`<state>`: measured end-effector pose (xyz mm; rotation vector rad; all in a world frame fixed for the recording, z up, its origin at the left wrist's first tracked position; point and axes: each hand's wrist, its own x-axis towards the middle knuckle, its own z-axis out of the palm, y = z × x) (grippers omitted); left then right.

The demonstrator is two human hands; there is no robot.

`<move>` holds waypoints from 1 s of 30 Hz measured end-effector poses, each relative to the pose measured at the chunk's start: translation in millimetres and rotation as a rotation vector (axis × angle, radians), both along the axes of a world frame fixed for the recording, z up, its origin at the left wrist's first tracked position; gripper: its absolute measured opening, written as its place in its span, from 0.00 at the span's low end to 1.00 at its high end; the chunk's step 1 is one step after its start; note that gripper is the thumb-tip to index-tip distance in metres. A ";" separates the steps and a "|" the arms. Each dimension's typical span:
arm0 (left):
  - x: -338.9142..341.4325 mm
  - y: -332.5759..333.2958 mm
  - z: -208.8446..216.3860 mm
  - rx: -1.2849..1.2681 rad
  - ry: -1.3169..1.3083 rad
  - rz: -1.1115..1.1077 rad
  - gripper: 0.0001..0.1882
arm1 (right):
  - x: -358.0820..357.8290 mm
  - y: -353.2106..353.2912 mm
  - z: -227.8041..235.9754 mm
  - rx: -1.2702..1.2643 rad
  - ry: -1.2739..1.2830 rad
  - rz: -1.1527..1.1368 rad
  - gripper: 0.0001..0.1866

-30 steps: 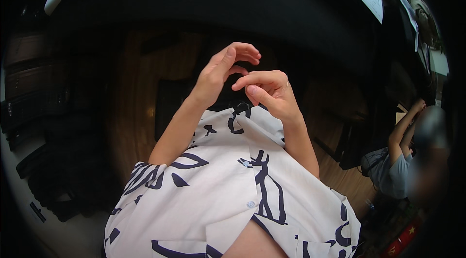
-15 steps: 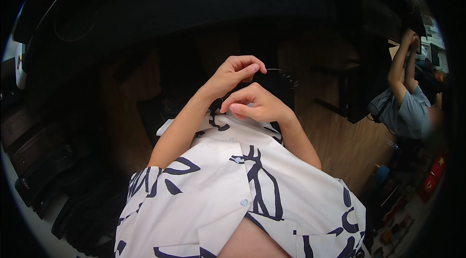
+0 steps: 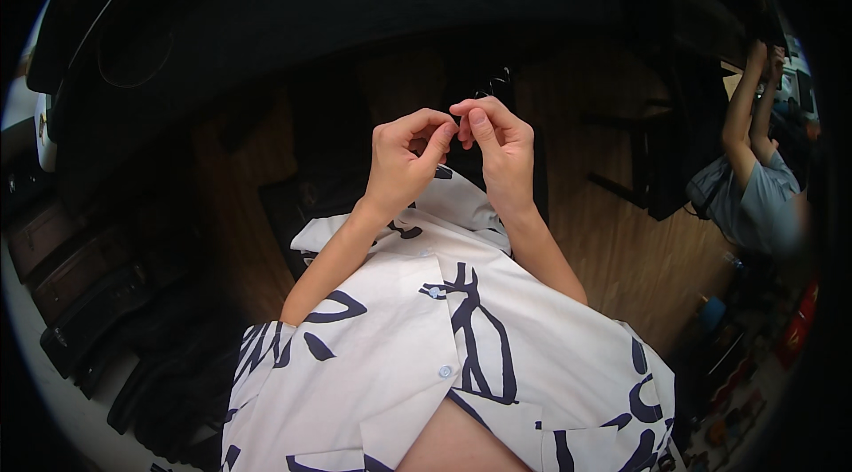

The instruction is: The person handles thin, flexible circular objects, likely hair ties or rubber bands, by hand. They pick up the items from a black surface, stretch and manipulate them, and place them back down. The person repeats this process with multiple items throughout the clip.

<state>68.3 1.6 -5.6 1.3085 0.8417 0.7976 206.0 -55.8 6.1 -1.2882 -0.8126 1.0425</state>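
Note:
My left hand (image 3: 404, 157) and my right hand (image 3: 501, 148) are raised together in front of my chest, over a white shirt with dark markings (image 3: 461, 357). Both hands are curled, and the left thumb tip meets the right forefinger tip. A few thin dark strands (image 3: 497, 83) show just above the right fingers. Whether the fingertips pinch something small is too dark to tell. The shirt's collar (image 3: 461, 201) lies just under the wrists.
A dark curved tabletop (image 3: 355, 11) spans the top. Wooden floor (image 3: 621, 250) lies below the hands. Dark cases (image 3: 89, 295) sit at the left. Another person (image 3: 754, 188) stands at the right with arms raised. Small coloured items (image 3: 754, 365) lie at the lower right.
My hands have gone from overlapping, left over right, to side by side with fingertips touching. The view has swung, so the other person sits higher at the right.

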 end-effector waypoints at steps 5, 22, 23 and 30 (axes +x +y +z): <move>-6.7 2.7 17.7 0.219 0.165 -0.098 0.12 | -3.3 6.7 3.6 0.100 0.165 -0.062 0.11; -1.4 -14.9 6.3 0.329 0.124 -0.158 0.21 | 10.3 18.9 14.9 0.065 0.710 -0.090 0.17; -0.8 -15.4 6.4 0.349 0.117 -0.159 0.22 | 13.2 19.0 14.0 0.076 0.725 -0.096 0.17; 0.7 -21.8 5.3 0.438 0.048 -0.129 0.23 | 24.9 22.5 19.4 0.131 0.694 -0.088 0.17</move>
